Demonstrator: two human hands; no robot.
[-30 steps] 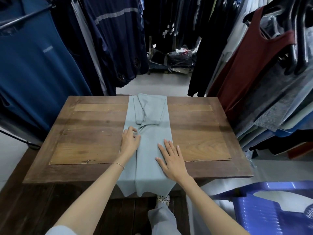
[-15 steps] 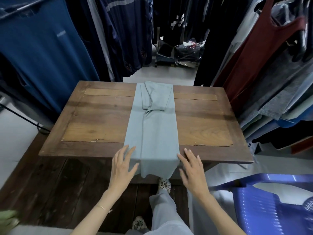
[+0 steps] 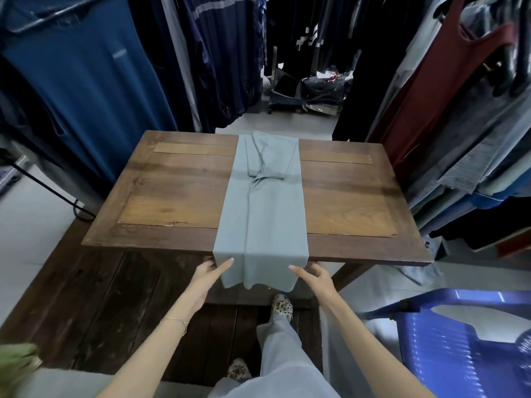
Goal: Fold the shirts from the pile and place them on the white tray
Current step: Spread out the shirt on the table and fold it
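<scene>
A pale blue-green shirt (image 3: 261, 214) lies on the wooden tabletop (image 3: 178, 202). It is folded into one long strip that runs from the far edge to the near edge. Its sleeves are folded on top at the far end. Its bottom end hangs down over the near edge.

The left hand (image 3: 211, 278) pinches the left side of the hanging part, with the thumb in front and the fingers (image 3: 208, 265) behind the cloth. The right hand (image 3: 316, 278) pinches the right side the same way.

A thin bracelet (image 3: 175, 320) is on the left wrist. Dark blue clothes (image 3: 86, 81) and a red top (image 3: 431, 96) hang around the tabletop.
</scene>
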